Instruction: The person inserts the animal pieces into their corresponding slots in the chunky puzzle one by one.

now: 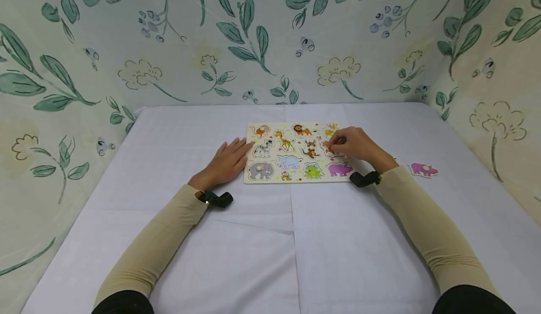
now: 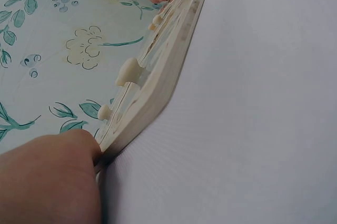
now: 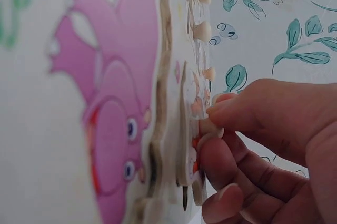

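Observation:
A wooden animal puzzle board (image 1: 276, 181) lies on the white-covered table. My left hand (image 1: 228, 160) rests by its left edge with fingers extended, the fingertips touching the board's side. Over the board's right side, my right hand (image 1: 359, 146) pinches the small knob (image 3: 211, 127) of an orange-red animal puzzle piece (image 3: 192, 153) between thumb and fingers. This piece sits against the board at its slot, its edge standing slightly proud; the fingers partly hide it. Below it on the board is a purple hippo picture (image 1: 339, 169).
A loose purple hippo piece (image 1: 424, 170) lies on the table to the right of my right wrist. Elephant (image 1: 260, 171), zebra (image 1: 263, 149), giraffe (image 1: 284, 141) and lion (image 1: 302, 130) are among the animals on the board. Leaf-patterned cloth (image 1: 253, 37) hangs behind the table.

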Motion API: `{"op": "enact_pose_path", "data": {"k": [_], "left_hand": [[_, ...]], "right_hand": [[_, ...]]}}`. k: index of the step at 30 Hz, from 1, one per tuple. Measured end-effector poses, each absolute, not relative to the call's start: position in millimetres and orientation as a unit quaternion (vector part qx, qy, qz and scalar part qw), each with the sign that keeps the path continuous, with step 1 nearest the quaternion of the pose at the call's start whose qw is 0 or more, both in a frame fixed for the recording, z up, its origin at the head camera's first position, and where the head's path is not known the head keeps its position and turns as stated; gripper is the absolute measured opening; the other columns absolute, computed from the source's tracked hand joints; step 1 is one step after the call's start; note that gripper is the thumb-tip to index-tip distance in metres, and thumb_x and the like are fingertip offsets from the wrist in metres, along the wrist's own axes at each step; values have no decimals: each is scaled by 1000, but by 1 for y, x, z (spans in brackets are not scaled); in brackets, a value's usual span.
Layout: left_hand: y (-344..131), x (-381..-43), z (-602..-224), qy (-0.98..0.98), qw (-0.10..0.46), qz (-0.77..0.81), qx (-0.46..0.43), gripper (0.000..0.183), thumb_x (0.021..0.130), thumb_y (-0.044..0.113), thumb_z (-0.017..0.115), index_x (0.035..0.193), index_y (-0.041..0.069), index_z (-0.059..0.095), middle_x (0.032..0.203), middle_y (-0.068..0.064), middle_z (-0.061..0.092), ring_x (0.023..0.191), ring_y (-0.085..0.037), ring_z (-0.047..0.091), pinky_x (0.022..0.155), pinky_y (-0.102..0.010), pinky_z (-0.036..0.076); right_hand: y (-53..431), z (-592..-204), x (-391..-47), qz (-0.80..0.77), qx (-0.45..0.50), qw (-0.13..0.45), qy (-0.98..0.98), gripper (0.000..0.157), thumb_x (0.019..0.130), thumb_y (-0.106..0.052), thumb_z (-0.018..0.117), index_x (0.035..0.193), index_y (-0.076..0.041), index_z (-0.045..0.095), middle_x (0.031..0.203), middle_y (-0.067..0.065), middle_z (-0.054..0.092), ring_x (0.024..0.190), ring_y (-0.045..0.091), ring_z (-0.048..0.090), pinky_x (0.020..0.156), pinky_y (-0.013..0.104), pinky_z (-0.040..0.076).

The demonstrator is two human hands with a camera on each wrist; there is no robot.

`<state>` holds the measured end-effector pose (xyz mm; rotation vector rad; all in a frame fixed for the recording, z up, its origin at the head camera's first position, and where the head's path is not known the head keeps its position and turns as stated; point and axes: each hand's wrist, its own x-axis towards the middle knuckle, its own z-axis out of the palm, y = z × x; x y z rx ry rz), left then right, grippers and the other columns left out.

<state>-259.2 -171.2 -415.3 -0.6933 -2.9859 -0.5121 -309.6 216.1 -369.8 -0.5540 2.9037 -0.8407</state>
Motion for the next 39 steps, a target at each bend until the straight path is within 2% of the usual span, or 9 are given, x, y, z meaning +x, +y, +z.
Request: {"op": "enact_pose_path", "data": {"k": [39], "left_hand": [[-172, -261, -418, -962, 16, -163, -220, 51, 105, 34, 30, 154, 21, 26, 160, -3, 18, 148, -24, 8, 118, -49, 1]], "right_hand": [[217, -369, -308, -271, -173, 53, 945, 10, 88, -12, 67, 96, -5, 71, 96, 10, 66, 81, 23, 53, 71, 34, 45]]}}
